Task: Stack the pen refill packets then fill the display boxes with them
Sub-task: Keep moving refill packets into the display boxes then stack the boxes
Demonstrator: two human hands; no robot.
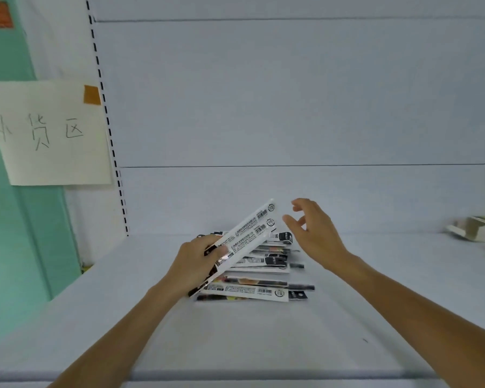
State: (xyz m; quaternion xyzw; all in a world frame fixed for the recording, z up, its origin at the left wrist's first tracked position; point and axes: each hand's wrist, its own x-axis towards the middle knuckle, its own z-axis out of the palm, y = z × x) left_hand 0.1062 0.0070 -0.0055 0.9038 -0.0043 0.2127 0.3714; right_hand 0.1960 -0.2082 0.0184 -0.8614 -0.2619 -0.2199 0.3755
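While the left hand (pixel 199 261) grips tilted packets (pixel 244 239) above the shelf pile (pixel 258 278), their long axis rises toward the right hand (pixel 314 231); it hangs released, just beside their top end.

White shelf (pixel 235 337), handwritten paper sign (pixel 51 133), green wall (pixel 6 191).

Box (pixel 476 229) at right edge blurred, maybe display carton; packet pile (pixel 263 289) print unreadable.

White shelf (pixel 235 345): loose pile of refill packets (pixel 263 290) at centre; blurred yellow-white box (pixel 476 229) far right.
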